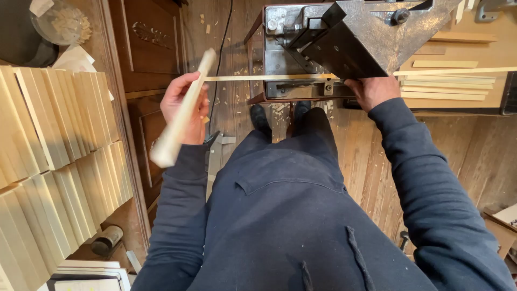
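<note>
My left hand [184, 106] is closed around a pale wooden piece [180, 110] that slants from upper right down to lower left, blurred at its lower end. A long thin wood strip [253, 78] runs level from beside that hand through a grey metal cutting machine [344, 40] and out over the bench on the right. My right hand [371, 90] grips the strip just below the machine's angled metal head. I stand over the machine in a dark sweatshirt, my dark shoes [261, 119] on the plank floor.
Rows of pale wooden blocks [59, 156] fill the left side. Several cut strips [449, 86] lie on the wooden bench at the right. A black cable [221, 59] runs across the chip-strewn floor. A dark wooden cabinet door [148, 48] stands behind the left hand.
</note>
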